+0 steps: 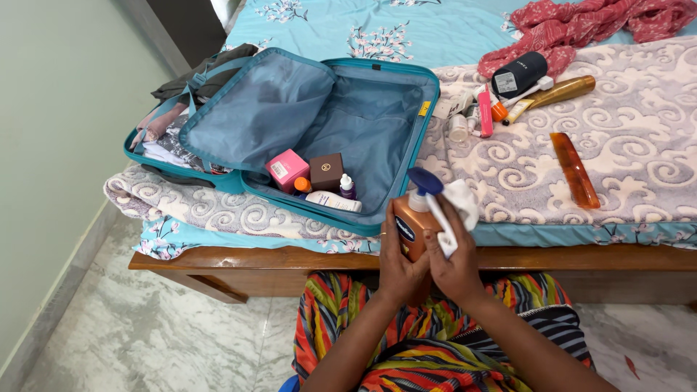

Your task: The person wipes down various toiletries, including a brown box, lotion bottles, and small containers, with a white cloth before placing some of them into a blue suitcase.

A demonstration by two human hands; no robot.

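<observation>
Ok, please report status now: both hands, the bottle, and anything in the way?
Left hand grips orange pump bottle. Right hand holds white cloth against it. Open teal suitcase just ahead on the bed; nothing between.

Your free room: bare blanket between the suitcase and the comb, well apart from both. Obstacles: cluster of bottles and tubes near the blanket's far edge; red cloth beyond it. Inside the suitcase: pink box, brown box and small bottles crowd your near wall; the lining behind lies open.
</observation>
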